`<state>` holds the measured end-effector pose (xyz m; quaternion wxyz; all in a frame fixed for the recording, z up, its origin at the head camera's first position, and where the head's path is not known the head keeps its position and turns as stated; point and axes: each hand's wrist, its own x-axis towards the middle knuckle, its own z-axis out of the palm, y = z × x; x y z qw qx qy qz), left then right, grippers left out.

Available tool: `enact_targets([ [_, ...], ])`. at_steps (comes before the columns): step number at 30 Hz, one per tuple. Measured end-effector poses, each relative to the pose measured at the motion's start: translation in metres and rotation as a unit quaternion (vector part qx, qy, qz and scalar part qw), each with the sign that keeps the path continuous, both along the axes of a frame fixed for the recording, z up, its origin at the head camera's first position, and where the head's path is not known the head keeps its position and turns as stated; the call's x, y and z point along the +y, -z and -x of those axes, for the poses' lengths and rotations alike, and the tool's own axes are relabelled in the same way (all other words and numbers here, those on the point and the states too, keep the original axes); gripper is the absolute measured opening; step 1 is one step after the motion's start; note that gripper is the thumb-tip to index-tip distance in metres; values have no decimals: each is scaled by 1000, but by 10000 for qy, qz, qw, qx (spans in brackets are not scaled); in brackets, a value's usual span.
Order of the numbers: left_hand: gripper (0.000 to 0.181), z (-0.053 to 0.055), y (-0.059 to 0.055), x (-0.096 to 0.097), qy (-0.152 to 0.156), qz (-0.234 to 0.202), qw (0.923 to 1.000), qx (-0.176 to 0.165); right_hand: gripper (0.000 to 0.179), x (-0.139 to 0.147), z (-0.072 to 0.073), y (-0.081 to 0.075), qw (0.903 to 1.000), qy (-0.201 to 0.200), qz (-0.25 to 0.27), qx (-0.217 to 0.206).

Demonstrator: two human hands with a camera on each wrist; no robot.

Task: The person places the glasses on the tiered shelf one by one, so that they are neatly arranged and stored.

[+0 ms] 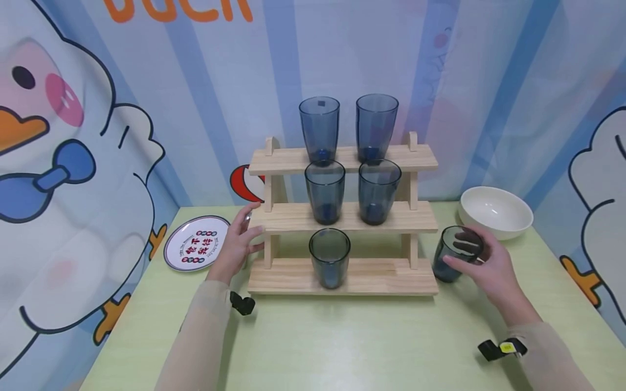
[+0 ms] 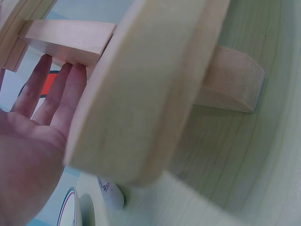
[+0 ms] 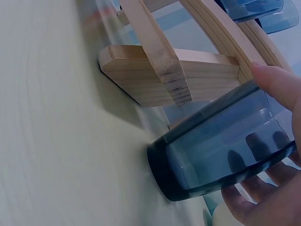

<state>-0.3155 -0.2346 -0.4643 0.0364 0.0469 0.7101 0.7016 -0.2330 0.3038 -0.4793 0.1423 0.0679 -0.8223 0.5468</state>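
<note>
My right hand (image 1: pixel 490 267) grips a blue-tinted drinking glass (image 3: pixel 216 146) near its rim, thumb on one side and fingers on the other. The glass is close to the tabletop, just right of the wooden three-tier rack (image 1: pixel 288 217); whether it touches the table I cannot tell. My left hand (image 1: pixel 238 244) is at the rack's left side. In the left wrist view its extended fingers (image 2: pixel 54 92) touch a wooden upright. Matching glasses stand on the rack: two on top, two on the middle shelf (image 1: pixel 376 193), one on the bottom shelf (image 1: pixel 330 259).
A white plate (image 1: pixel 178 250) with red lettering lies left of the rack. Behind my right hand sits a white bowl (image 1: pixel 496 212). A pale rounded object (image 2: pixel 111 194), partly hidden, lies near the plate. A printed cloth (image 1: pixel 220 98) hangs behind the table (image 1: pixel 342 342).
</note>
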Motion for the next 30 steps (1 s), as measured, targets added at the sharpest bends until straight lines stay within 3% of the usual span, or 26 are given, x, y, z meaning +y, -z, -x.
enact_targets([
  [12, 68, 1, 0, 1, -12, 22, 10000, 23, 78, 11, -17, -5, 9986, 431, -49, -303],
  [22, 68, 1, -1, 1, -12, 61, 10000, 1, 81, 16, -34, -20, 9989, 431, -55, -146],
  [26, 69, 1, 0, 0, -17, 59, 10000, -20, 79, 13, -37, -24, 9985, 66, 544, 9],
  [30, 68, 1, 1, 0, -35, 104, 9999, -54, 78, 8, -41, -29, 9907, -434, 1271, 229],
])
